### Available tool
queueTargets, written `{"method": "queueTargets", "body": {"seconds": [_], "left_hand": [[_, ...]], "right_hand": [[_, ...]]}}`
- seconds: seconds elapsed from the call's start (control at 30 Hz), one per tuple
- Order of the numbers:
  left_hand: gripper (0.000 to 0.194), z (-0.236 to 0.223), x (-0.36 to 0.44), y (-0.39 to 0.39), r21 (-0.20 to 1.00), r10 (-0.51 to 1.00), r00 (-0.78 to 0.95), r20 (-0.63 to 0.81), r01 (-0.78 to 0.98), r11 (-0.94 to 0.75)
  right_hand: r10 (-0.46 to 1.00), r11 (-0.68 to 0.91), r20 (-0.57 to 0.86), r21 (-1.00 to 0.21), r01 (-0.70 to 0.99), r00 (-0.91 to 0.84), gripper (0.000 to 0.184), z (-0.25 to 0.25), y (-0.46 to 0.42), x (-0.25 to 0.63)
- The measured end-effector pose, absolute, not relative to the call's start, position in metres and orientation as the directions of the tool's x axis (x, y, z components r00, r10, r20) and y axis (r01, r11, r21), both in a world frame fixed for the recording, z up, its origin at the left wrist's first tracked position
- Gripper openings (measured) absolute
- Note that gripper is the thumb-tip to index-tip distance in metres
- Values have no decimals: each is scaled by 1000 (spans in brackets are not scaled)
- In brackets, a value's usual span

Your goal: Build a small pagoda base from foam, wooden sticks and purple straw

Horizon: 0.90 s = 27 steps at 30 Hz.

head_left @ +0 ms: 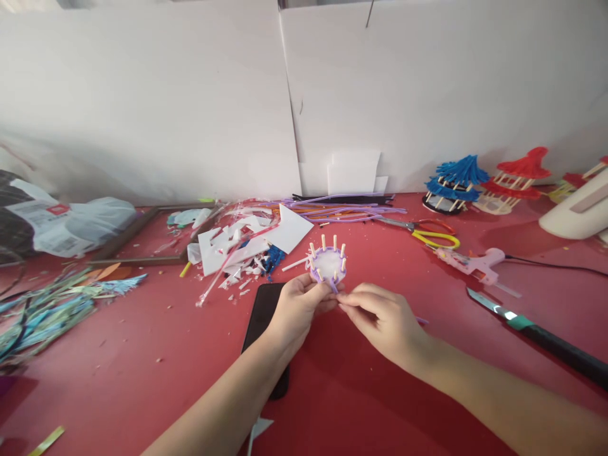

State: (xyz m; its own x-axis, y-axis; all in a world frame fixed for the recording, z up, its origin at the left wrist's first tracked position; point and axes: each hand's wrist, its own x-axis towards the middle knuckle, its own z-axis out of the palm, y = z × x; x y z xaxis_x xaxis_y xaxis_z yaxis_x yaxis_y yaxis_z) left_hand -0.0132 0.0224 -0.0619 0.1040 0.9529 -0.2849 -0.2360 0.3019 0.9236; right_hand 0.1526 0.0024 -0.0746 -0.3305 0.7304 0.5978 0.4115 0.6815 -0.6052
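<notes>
My left hand (297,304) grips a small round model piece (327,263) by its near edge; it has a white disc, a purple rim and several short wooden pegs standing up. My right hand (380,313) is closed in a pinch at the same near edge, its fingertips touching a purple strip there. Both hands hover just above the red table (142,354). A black phone (266,329) lies flat under my left wrist.
White foam scraps (247,244) and purple straws (342,209) lie behind the hands. Yellow-handled scissors (427,233), a glue gun (470,261) and a utility knife (532,329) lie right. Blue (453,183) and red pavilion models (515,180) stand far right. Teal strips (47,310) lie left.
</notes>
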Motion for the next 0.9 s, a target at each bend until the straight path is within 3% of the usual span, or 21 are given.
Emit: {"method": "queueTargets", "body": {"seconds": [0.13,0.23,0.4,0.57,0.73,0.9], "left_hand": [[25,-62,-15,23,926,963,85,-256,-264,269],[24,-62,-14,20,950,979,73,-192,-238,204],[24,-62,-9,14,987,998,43,-36,-154,43],[21,-65,-8,11,995,994,55,97,-36,-96],[16,-64,-8,9,994,991,79,112,-17,-111],[17,-64,-7,5,995,991,97,90,-49,-86]], "right_hand": [[809,586,523,-678,444,-269,12,-68,-2,155],[918,394,332,-834,386,-219,10,-65,-3,155],[960,23,3,-997,68,-281,23,-63,3,153],[926,-248,-167,-945,-212,-337,29,-61,7,152],[931,-274,-183,-921,-275,-316,27,-65,9,152],[967,-192,-148,-958,-215,-206,26,-72,9,152]]}}
